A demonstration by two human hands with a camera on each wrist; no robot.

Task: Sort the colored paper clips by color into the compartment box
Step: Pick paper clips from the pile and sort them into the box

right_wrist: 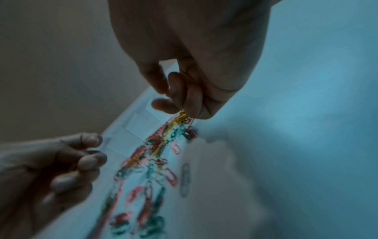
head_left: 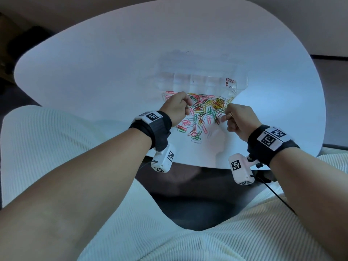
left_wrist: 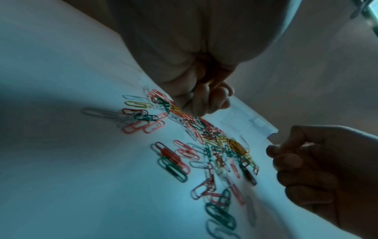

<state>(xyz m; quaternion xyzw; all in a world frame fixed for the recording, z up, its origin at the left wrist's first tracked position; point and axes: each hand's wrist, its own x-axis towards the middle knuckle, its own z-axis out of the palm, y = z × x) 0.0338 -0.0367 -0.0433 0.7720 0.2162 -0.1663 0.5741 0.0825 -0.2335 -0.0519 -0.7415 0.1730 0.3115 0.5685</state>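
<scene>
Head view shows us both hands low over the loose heap of coloured wire paper clips [head_left: 203, 113] on the round white table [head_left: 94, 63], with the clear plastic compartment box [head_left: 199, 78] just beyond the heap, its far-right compartment holding a red clip [head_left: 230, 81] and the other cells looking bare (the clear walls make this hard to confirm).

We judge the step in hand to be picking one colour out of the tangle. To do it well we should work from the edge of the heap, take clips of a single colour, and lift slowly so that linked neighbours drop off before we carry anything over the box. The yellow clips [left_wrist: 237, 146] bunch together near the right hand, so they make a sensible target.

Our right hand [head_left: 239, 119] has its fingers curled in, thumb and forefinger closed at the yellow end of the heap; the right wrist view shows the fingertips [right_wrist: 178, 90] pressed together right over yellow clips, though blur hides whether a clip is truly pinched. Our left hand [head_left: 177, 108] sits at the heap's left edge, knuckles up, fingers folded under; in the left wrist view they bunch tightly against the clips, and we cannot tell if anything is held. Both wrists angle downward, forearms reaching in from either side.
</scene>
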